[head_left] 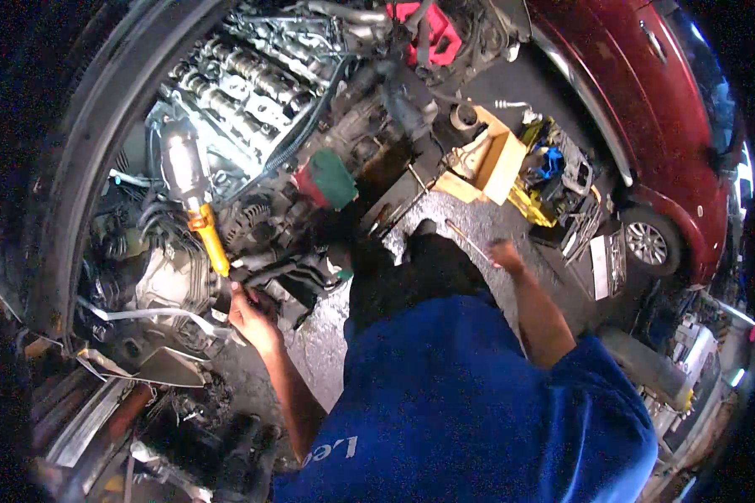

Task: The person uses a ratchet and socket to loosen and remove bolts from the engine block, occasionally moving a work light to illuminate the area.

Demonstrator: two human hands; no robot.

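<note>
The blue shirt (470, 402) fills the foreground, both forearms reaching out from it. The left hand (252, 318) sits at the edge of the open engine bay, fingers (236, 295) curled at the lower end of the orange-handled work lamp (195, 197), which lies lit across the engine (252, 84); whether they truly grip it I cannot tell. The right hand (505, 253) hangs apart over the ground, loosely closed and blurred, holding nothing visible. A cardboard box (495, 163) sits beyond, beside a dark red car (646, 109).

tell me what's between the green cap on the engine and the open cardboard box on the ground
In the head view, between the green cap and the cardboard box lie dark engine parts, then a strip of grey speckled ground with slim metal tools on it.
</note>
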